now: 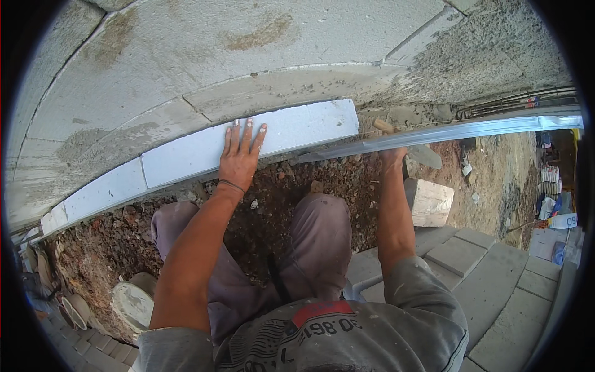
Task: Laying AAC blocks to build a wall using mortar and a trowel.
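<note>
My left hand (242, 155) lies with fingers apart on a long white block (310, 122), which sits in a row of white blocks (102, 186) along the foot of the pale block wall (310, 28). My right hand (393, 155) grips a long silver metal bar (496, 128), its fingers partly hidden behind it. The bar's left end lies just below the white block's lower edge. Beside that hand is a grey trowel blade (427, 158), and a wooden handle (384, 126) shows just above the bar.
Broken soil (111, 251) lies around my knees. A pale loose block (434, 203) is at right, above grey paving slabs (499, 285). A round bucket (130, 301) stands lower left. Thin rods (496, 108) run along the wall, and stacked materials (550, 180) sit at far right.
</note>
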{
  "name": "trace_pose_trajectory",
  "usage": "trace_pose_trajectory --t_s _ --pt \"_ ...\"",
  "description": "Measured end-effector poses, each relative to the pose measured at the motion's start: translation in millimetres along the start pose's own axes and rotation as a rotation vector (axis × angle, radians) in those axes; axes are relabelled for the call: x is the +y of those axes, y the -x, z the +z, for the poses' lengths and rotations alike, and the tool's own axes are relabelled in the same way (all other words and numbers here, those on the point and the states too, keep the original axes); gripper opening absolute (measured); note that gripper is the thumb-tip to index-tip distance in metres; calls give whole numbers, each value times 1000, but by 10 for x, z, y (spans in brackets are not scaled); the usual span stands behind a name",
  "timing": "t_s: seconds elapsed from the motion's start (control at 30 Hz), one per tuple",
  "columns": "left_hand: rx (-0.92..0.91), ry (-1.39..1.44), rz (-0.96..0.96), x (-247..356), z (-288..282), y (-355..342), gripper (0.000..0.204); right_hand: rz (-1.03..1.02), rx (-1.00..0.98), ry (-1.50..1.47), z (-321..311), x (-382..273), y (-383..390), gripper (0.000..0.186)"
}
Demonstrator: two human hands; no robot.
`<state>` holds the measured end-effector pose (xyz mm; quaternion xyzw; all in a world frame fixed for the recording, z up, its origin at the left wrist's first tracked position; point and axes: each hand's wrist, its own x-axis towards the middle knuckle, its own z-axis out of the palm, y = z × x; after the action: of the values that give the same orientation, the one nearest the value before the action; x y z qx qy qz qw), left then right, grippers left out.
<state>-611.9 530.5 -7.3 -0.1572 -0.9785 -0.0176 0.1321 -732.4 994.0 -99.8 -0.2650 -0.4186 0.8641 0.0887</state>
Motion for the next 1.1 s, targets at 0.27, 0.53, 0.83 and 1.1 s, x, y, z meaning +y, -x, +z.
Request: trace_pose_trajectory --t_s 0.27,0.53,0.83,1.1 --pt "74 62 9 124 25 -107 80 106 -67 188 -92 528 -407 38" --pt "16 -13 -47 -74 12 165 74 41 -329 97 -444 498 -348 55" --pt "63 36 -63 69 69 73 74 6 -346 207 -147 766 -215 38" --pt "37 33 -57 72 71 74 74 -24 -250 90 -14 789 -148 33"
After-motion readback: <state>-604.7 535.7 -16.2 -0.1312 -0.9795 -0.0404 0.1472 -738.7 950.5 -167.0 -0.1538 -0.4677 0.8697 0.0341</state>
